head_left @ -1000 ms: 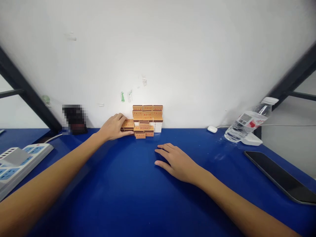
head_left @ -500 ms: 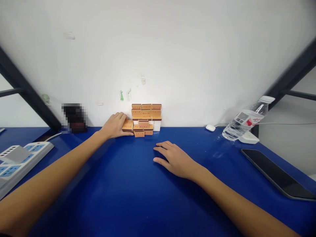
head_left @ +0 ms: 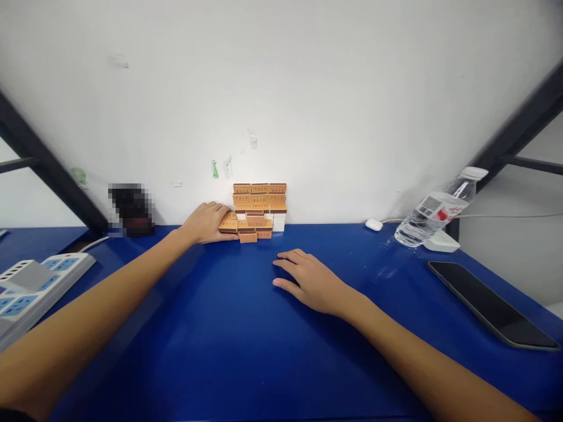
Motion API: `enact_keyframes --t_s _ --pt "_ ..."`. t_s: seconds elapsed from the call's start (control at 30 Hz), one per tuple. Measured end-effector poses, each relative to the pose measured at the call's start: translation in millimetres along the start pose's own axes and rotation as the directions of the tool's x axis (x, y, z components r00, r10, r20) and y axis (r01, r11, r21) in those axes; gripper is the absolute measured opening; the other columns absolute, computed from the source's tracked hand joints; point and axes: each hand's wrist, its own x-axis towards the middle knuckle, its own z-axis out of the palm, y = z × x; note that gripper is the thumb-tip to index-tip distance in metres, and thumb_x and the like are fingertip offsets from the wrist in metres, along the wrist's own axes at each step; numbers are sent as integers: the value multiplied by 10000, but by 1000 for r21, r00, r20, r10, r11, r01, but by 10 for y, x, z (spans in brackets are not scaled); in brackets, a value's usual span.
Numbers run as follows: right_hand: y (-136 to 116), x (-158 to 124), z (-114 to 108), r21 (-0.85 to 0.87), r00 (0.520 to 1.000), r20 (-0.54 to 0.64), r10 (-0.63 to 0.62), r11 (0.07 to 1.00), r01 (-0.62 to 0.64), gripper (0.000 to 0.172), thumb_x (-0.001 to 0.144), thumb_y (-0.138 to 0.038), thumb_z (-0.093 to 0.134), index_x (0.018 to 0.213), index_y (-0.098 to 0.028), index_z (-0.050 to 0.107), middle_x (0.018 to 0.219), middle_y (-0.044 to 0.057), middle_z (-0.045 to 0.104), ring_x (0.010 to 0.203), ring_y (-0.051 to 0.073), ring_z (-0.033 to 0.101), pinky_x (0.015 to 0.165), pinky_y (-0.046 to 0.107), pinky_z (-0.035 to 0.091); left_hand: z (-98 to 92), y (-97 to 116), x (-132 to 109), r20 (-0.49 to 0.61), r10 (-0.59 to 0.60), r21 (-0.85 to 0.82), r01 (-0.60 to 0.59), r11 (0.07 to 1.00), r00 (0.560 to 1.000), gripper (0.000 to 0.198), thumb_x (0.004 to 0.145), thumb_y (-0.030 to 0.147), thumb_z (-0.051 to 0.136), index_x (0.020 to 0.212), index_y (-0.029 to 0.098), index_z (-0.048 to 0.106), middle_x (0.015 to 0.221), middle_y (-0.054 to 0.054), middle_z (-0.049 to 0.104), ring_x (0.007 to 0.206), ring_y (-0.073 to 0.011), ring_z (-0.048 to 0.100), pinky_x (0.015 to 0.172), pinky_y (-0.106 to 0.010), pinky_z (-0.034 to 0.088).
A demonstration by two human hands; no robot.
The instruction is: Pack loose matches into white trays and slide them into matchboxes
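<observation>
Several orange matchboxes (head_left: 260,201) are stacked against the wall, some upright and some flat, with white sides showing at the lower right. At the stack's left end, my left hand (head_left: 205,223) grips a matchbox (head_left: 227,226) between thumb and fingers; it sits low beside the others. One small matchbox (head_left: 248,237) stands at the front of the stack. My right hand (head_left: 310,280) hovers or rests over the blue table right of and nearer than the stack, fingers apart, holding nothing.
On the blue table (head_left: 220,351), a white power strip (head_left: 53,287) lies left and a pixelated dark object (head_left: 132,210) stands behind it. At right are a tilted water bottle (head_left: 435,208), a white adapter (head_left: 442,241), a small white case (head_left: 373,224) and a black phone (head_left: 490,305).
The matchbox at my left hand now shows another box surface behind it, and sits slightly differently against the stack. My right hand has hardly moved; the whole view has shifted slightly.
</observation>
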Motion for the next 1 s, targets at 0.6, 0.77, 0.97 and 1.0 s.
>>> enact_keyframes --t_s 0.6,0.77,0.97,1.0 --pt "21 -4 27 -1 1000 -4 -13 1000 13 483 1068 -466 524 1409 -148 649 1445 171 637 1341 343 571 1100 532 498 24 -11 5 74 -34 -34 36 999 997 912 798 889 537 1293 125 585 1240 -197 660 1119 -375 645 988 -445 478" --pt "25 -3 24 3 1000 -3 -13 1000 13 474 1068 -466 520 1403 -158 653 1444 174 637 1349 348 569 1100 540 499 9 -34 9 114 -49 -32 53 998 992 880 796 882 542 1236 123 610 1123 -192 696 1031 -374 671 892 -431 498" --pt "25 -8 24 23 1000 -3 -9 1000 9 478 1064 -462 530 1405 -149 651 1441 180 640 1350 347 571 1112 553 488 6 -31 3 124 -56 -34 61 998 991 881 795 882 539 1243 126 617 1144 -199 695 1058 -376 661 911 -427 487" --pt "26 -8 28 23 1000 -3 -9 1000 9 480 1064 -463 530 1405 -147 651 1443 181 638 1353 348 569 1120 555 482 -2 -38 2 122 -60 -33 65 997 991 878 795 883 536 1238 129 620 1144 -198 694 1062 -374 659 913 -424 486"
